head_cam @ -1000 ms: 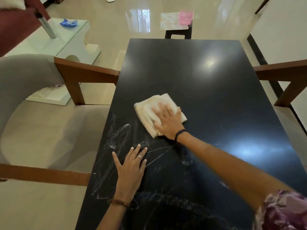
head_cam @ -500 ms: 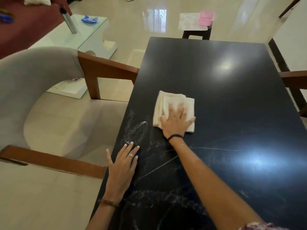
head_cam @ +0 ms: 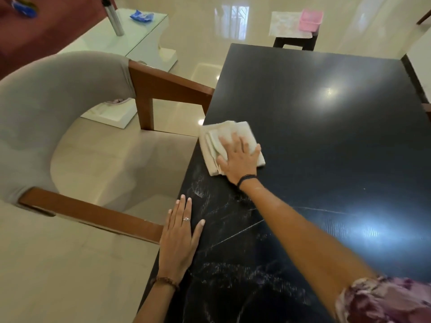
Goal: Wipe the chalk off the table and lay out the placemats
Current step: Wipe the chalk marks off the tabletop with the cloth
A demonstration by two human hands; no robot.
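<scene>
Pressing flat-fingered, the right hand [head_cam: 238, 158] pins a folded cream cloth [head_cam: 231, 145] at ten o'clock. Faint chalk streaks [head_cam: 233, 234] smear the black surface [head_cam: 326, 136]; the left hand [head_cam: 180, 238] lies flat, fingers straight.

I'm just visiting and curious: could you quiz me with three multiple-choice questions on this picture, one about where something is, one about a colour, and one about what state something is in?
1. Where does the cloth lie?
A. At the table's left edge, beside the chair
B. On the glass side table
C. On the floor

2. What colour is the basket on the stool beyond the table?
A. Green
B. Pink
C. Black

3. How is the left hand placed?
A. Curled round a bottle
B. Raised in the air
C. Flat on the table with straight fingers

Answers:
1. A, since the right hand presses it on the table next to the chair.
2. B, as it shows plainly pink.
3. C, its palm is down among the chalk marks.
</scene>
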